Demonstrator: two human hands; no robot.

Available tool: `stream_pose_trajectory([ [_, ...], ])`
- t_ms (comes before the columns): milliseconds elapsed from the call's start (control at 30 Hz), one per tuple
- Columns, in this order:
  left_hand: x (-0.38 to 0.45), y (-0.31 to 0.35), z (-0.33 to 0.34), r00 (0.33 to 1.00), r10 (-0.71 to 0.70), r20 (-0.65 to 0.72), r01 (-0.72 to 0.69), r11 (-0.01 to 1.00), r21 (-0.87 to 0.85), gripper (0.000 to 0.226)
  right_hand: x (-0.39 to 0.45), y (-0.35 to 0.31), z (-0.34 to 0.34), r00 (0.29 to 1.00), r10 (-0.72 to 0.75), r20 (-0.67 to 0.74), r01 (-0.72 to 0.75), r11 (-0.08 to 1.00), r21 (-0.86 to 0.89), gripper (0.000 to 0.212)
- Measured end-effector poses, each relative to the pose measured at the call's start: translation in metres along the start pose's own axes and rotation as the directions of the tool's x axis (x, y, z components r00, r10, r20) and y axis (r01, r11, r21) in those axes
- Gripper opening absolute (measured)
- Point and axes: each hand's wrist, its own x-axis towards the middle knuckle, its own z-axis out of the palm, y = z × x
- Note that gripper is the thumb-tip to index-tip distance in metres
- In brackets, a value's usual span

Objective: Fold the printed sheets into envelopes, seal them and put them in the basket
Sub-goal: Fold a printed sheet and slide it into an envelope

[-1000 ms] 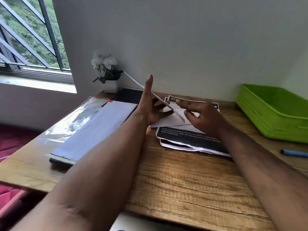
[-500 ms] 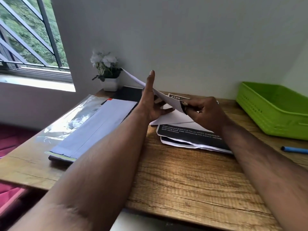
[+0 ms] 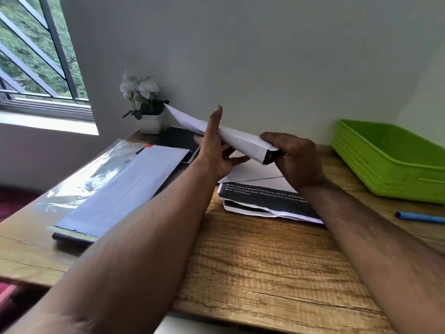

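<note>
A folded white printed sheet (image 3: 243, 141) is held up in the air above the desk, its far end pointing at the flower pot. My right hand (image 3: 293, 160) grips its near end, fingers curled round the fold. My left hand (image 3: 214, 150) stands edge-up with straight fingers against the sheet's middle; its thumb is under the paper. Below them lies a stack of printed sheets (image 3: 262, 198), black with white text, with a folded white piece on top. The green basket (image 3: 390, 165) stands at the right.
A long white mailer (image 3: 120, 194) lies on clear plastic film at the left, with a black book (image 3: 175, 141) behind it. A white flower pot (image 3: 147, 112) stands against the wall. A blue pen (image 3: 421, 216) lies at the right edge. The wooden desk (image 3: 265, 261) is bare in front.
My right hand went from spread fingers over the sheet to a closed grip on its near end and lifted it. The left hand stayed upright against the paper.
</note>
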Motion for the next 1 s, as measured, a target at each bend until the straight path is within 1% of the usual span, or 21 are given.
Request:
stream_pose_trajectory([
  [67, -0.003, -0.001, 0.002, 0.999, -0.037, 0.026, 0.036, 0.997, 0.063, 0.117, 0.0, 0.001, -0.001, 1.0, 0.012, 0.008, -0.012, 1.0, 0.024, 0.042],
  [100, -0.005, -0.002, 0.004, 0.999, -0.044, 0.022, 0.042, 0.996, 0.083, 0.118, -0.001, 0.001, -0.001, 1.0, 0.025, 0.01, -0.025, 0.999, 0.038, 0.041],
  [167, -0.008, -0.001, 0.008, 1.0, -0.023, 0.003, 0.022, 0.997, 0.08, 0.104, -0.002, 0.004, 0.001, 0.997, 0.074, -0.008, -0.073, 0.994, 0.076, 0.044],
  [233, -0.004, -0.002, 0.008, 0.998, 0.027, -0.048, -0.024, 0.997, 0.068, 0.087, -0.002, 0.005, 0.003, 0.985, 0.167, -0.048, -0.157, 0.975, 0.156, 0.041],
  [300, -0.003, -0.003, 0.009, 0.995, 0.051, -0.082, -0.046, 0.997, 0.054, 0.082, -0.002, 0.005, 0.004, 0.968, 0.24, -0.071, -0.219, 0.95, 0.223, 0.04],
  [400, 0.003, 0.004, 0.006, 0.994, 0.053, -0.091, -0.053, 0.999, -0.003, 0.092, -0.002, 0.006, 0.005, 0.962, 0.265, -0.063, -0.238, 0.932, 0.274, 0.041],
  [467, 0.005, 0.014, 0.001, 0.997, 0.025, -0.072, -0.03, 0.997, -0.071, 0.106, -0.003, 0.006, 0.005, 0.974, 0.225, -0.03, -0.209, 0.939, 0.273, 0.04],
  [533, 0.008, 0.022, -0.007, 0.998, -0.011, -0.055, 0.003, 0.99, -0.141, 0.124, -0.004, 0.006, 0.004, 0.987, 0.161, -0.026, -0.149, 0.956, 0.255, 0.038],
  [567, 0.01, 0.025, -0.011, 0.998, -0.002, -0.059, -0.009, 0.983, -0.184, 0.127, -0.004, 0.006, 0.003, 0.99, 0.134, -0.036, -0.121, 0.962, 0.244, 0.037],
  [600, 0.012, 0.029, -0.016, 0.997, 0.016, -0.073, -0.032, 0.974, -0.226, 0.124, -0.005, 0.007, 0.002, 0.993, 0.114, -0.045, -0.1, 0.967, 0.233, 0.036],
  [667, 0.015, 0.032, -0.022, 0.993, 0.037, -0.111, -0.069, 0.951, -0.301, 0.122, -0.006, 0.009, 0.001, 0.993, 0.111, -0.04, -0.099, 0.97, 0.224, 0.036],
  [700, 0.019, 0.034, -0.025, 0.991, 0.042, -0.127, -0.081, 0.944, -0.319, 0.126, -0.006, 0.009, 0.0, 0.99, 0.141, -0.024, -0.131, 0.959, 0.25, 0.037],
  [733, 0.02, 0.034, -0.026, 0.991, 0.053, -0.126, -0.091, 0.942, -0.322, 0.128, -0.006, 0.007, 0.0, 0.977, 0.211, 0.006, -0.202, 0.927, 0.315, 0.04],
  [767, 0.019, 0.035, -0.025, 0.993, 0.056, -0.108, -0.087, 0.949, -0.304, 0.128, -0.005, 0.003, 0.001, 0.948, 0.315, 0.039, -0.303, 0.859, 0.413, 0.043],
  [800, 0.014, 0.034, -0.023, 0.996, 0.057, -0.061, -0.071, 0.96, -0.269, 0.12, -0.003, 0.0, 0.002, 0.896, 0.438, 0.073, -0.409, 0.751, 0.518, 0.047],
  [833, 0.008, 0.034, -0.019, 0.998, 0.066, 0.004, -0.063, 0.97, -0.233, 0.104, 0.002, -0.002, 0.002, 0.824, 0.557, 0.107, -0.494, 0.612, 0.617, 0.048],
  [867, 0.004, 0.029, -0.017, 0.996, 0.064, 0.067, -0.048, 0.977, -0.209, 0.087, 0.005, -0.004, 0.002, 0.739, 0.649, 0.183, -0.557, 0.435, 0.707, 0.044],
  [900, 0.002, 0.023, -0.014, 0.989, 0.054, 0.139, -0.027, 0.981, -0.192, 0.076, 0.008, -0.005, 0.003, 0.666, 0.686, 0.294, -0.594, 0.248, 0.766, 0.038],
  [933, 0.001, 0.018, -0.012, 0.976, 0.05, 0.21, -0.016, 0.987, -0.16, 0.073, 0.01, -0.008, 0.001, 0.619, 0.671, 0.408, -0.609, 0.082, 0.789, 0.033],
  [967, 0.001, 0.014, -0.01, 0.962, 0.053, 0.27, -0.015, 0.99, -0.141, 0.073, 0.011, -0.009, 0.001, 0.592, 0.634, 0.498, -0.621, -0.035, 0.783, 0.031],
  [1000, 0.0, 0.012, -0.008, 0.947, 0.068, 0.314, -0.024, 0.99, -0.139, 0.071, 0.012, -0.011, 0.0, 0.574, 0.602, 0.554, -0.627, -0.112, 0.771, 0.029],
])
